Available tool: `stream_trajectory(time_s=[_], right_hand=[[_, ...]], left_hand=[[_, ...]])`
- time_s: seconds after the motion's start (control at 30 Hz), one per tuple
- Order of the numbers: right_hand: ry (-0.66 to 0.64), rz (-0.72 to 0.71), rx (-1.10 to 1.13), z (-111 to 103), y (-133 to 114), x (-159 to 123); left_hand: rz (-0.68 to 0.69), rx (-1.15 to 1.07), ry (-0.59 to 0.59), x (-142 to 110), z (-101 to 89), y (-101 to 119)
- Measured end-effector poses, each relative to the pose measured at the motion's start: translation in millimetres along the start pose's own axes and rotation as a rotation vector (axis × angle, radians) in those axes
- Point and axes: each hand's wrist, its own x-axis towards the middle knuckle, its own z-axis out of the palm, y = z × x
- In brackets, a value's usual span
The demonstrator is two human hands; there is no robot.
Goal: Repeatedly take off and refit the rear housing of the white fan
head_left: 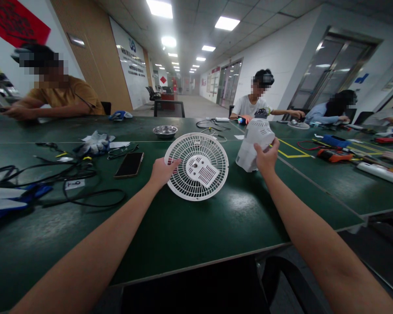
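Note:
My left hand [162,172] grips the left rim of a round white fan grille [203,194], thumb on the face and fingers behind. The grille is tilted toward me, and its slotted centre plate shows. To the right, my right hand [267,158] is closed on a white plastic fan motor housing [250,144], which has vent slots near its top. The housing leans slightly and is apart from the grille. Its far side is hidden from me. Behind the grille stands a shallow metal bowl [164,131].
A black phone [129,165], gloves [93,144] and black cables [85,196] lie on the green table [196,235] at left. At right are an orange-and-black meter [334,155], a white power strip [381,173] and yellow tape [291,155]. Several people sit across the table.

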Motion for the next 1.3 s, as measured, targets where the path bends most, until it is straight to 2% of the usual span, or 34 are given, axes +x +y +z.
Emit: stream_trajectory(time_s=[0.33,0.47,0.57,0.67,0.77,0.87,0.97,1.07,1.17,1.23,1.3], right_hand=[[0.089,0.007,-0.025,0,-2,1],[0.155,-0.086,-0.125,-4,-13,-2],[0.162,-0.165,-0.086,-6,-31,-9],[0.061,-0.184,-0.012,-1,-56,-25],[-0.173,-0.144,-0.029,12,-73,-48],[-0.389,-0.085,-0.067,30,-74,-69],[-0.559,-0.005,-0.123,45,-63,-79],[-0.638,0.064,-0.246,53,-51,-80],[-0.698,0.06,-0.4,54,-45,-79],[-0.69,0.031,-0.457,52,-48,-79],[-0.628,-0.019,-0.424,50,-55,-79]], left_hand=[[-0.018,-0.024,-0.021,-3,-0.6,4],[0.0,-0.014,-0.027,-5,-1.2,7],[-0.002,-0.012,-0.024,-5,-1.2,6],[-0.004,-0.022,-0.025,-5,-1.2,6],[-0.022,-0.023,-0.035,-7,-1.4,8],[-0.024,0.004,-0.025,-8,-2.0,10],[-0.027,0.059,-0.011,-6,-3.8,8],[-0.057,0.128,-0.029,-2,-7.8,2],[-0.057,0.239,-0.014,3,-12.8,-4],[-0.059,0.303,0.003,5,-15.2,-7],[-0.07,0.333,0.022,6,-16.2,-9]])
